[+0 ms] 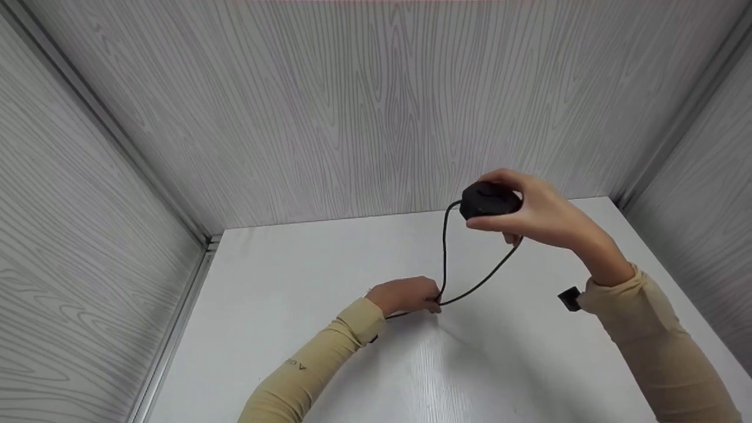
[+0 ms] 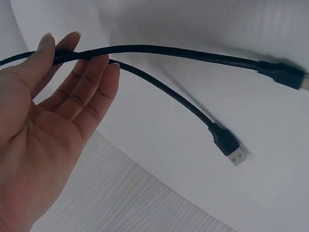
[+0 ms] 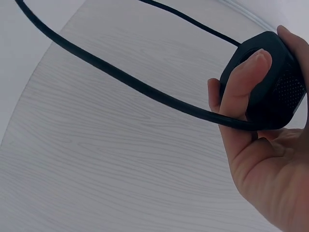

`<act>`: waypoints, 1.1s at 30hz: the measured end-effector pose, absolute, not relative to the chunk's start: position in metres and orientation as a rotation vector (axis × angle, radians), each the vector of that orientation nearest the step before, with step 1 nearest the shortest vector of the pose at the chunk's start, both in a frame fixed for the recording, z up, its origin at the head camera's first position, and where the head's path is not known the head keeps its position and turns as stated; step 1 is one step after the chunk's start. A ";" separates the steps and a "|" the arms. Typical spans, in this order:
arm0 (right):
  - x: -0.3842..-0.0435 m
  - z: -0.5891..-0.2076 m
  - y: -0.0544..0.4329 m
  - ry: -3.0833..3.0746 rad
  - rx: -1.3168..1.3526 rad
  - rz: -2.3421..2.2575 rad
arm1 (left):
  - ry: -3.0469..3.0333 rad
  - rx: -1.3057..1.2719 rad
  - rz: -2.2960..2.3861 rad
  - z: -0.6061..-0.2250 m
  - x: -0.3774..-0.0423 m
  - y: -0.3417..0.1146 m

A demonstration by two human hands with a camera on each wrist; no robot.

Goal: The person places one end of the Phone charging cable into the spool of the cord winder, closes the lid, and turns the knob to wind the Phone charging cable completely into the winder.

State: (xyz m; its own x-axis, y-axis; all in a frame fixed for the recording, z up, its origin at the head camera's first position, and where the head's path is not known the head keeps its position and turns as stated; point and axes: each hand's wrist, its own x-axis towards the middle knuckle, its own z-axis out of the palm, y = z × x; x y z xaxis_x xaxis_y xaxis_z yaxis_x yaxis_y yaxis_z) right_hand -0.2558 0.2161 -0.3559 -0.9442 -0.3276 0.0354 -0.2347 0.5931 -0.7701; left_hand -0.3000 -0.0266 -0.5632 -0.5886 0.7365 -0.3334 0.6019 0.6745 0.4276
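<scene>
My right hand (image 1: pixel 537 214) holds a black faceted puck-like device (image 1: pixel 487 200) above the back of the white table. In the right wrist view, small perforations show on the side of the device (image 3: pixel 289 92), and a finger lies across its face. A black cable (image 1: pixel 445 247) loops down from it, and another stretch passes by the right fingers. Lower and to the left, my left hand (image 1: pixel 408 294) pinches two stretches of cable together between thumb and fingers. Beyond those fingers, a USB plug (image 2: pixel 227 142) and a second black plug (image 2: pixel 285 75) hang at the cable ends.
The white table (image 1: pixel 282 264) meets a wood-grain back panel (image 1: pixel 352 117). Similar panels (image 1: pixel 76 235) with metal edge strips stand at both sides. A small dark square piece (image 1: pixel 570 298) shows beside the right cuff; whether it is attached there I cannot tell.
</scene>
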 end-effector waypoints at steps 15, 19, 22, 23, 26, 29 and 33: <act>-0.254 -0.305 0.219 2.837 -0.558 -1.284 | 2.512 1.111 0.305 -0.530 -0.317 -0.027; -0.253 -0.293 0.217 2.865 -0.581 -1.256 | 2.532 1.105 0.262 -0.530 -0.318 -0.028; -0.252 -0.286 0.215 2.875 -0.591 -1.240 | 2.543 1.096 0.214 -0.532 -0.318 -0.027; -0.251 -0.284 0.215 2.881 -0.595 -1.232 | 2.541 1.088 0.214 -0.533 -0.318 -0.027; -0.251 -0.279 0.214 2.895 -0.593 -1.220 | 2.538 1.062 0.224 -0.534 -0.319 -0.027; -0.251 -0.277 0.214 2.900 -0.586 -1.222 | 2.530 1.047 0.252 -0.535 -0.320 -0.028; -0.251 -0.277 0.212 2.895 -0.581 -1.233 | 2.532 1.031 0.257 -0.536 -0.318 -0.030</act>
State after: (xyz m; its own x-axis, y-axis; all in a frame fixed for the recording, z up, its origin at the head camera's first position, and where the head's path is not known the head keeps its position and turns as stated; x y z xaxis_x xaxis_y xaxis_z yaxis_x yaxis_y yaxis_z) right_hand -0.2509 0.2125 -0.2774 -0.9325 -0.3056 0.1927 -0.3507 0.6373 -0.6862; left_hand -0.3179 -0.0305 -0.5362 -0.6514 0.7019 -0.2882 0.6298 0.7120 0.3106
